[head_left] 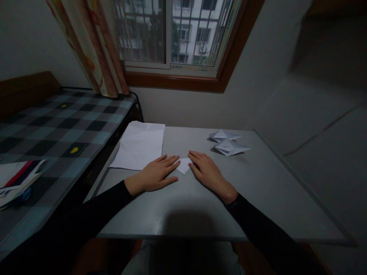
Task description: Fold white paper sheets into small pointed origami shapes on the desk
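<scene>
White paper scrap (183, 165) sits mid-table (258, 198), pinned between both hands: left hand (156, 174) and right hand (207, 172) lie flat, fingers stretched out, gripping nothing, seemingly to press it flat. Paper sheets (140, 145) lie left, folded shapes (228, 142) behind.

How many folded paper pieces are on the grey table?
3. Two finished folded pieces lie side by side at the far right of the table. A small folded piece lies between the left hand and right hand, partly hidden by the hands.
</scene>
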The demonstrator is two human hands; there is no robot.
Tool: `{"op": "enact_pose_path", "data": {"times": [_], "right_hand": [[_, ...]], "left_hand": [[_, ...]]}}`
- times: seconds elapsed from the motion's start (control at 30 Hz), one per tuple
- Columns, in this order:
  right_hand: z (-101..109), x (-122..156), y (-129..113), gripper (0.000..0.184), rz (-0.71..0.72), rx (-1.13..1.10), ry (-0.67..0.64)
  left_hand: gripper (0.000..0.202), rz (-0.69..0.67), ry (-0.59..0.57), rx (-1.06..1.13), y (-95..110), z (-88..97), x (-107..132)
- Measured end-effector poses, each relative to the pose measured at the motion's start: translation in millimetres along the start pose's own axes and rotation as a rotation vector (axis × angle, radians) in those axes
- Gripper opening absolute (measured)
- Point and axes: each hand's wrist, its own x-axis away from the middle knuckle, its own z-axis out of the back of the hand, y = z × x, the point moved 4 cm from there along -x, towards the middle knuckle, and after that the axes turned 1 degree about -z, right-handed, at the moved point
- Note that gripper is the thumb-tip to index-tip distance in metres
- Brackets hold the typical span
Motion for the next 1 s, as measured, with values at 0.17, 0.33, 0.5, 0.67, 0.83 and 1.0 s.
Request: {"op": "enact_pose_path", "data": {"times": [0.17,0.33,0.5,0.67,0.83,1.0], "right_hand": [[4,-4,0,0.034,0.008,-0.179,0.065],[0,-3,-7,0.051,0.053,-0.242,0.024],[1,-3,-10,0.052,0.04,-0.317,0.032],[6,-3,-19,0.051,0.023,-0.316,0.026],[10,-2,-26,0.03,0.08,-0.346,0.052],[14,1,-26,0.014,0.099,-0.335,0.143]], "left_hand": [[0.046,0.066,0.1,0.007,4,7.7,-5],[0.028,0.128,0.187,0.041,5,8.0,-10],[0.031,0.139,0.223,0.138,2,7.3,-12],[0.043,0.142,0.247,0.178,1,13.5,-15],[0.038,0.136,0.264,0.136,7,19.8,-15],[0.034,0.097,0.338,0.031,15,22.8,-12]]}}
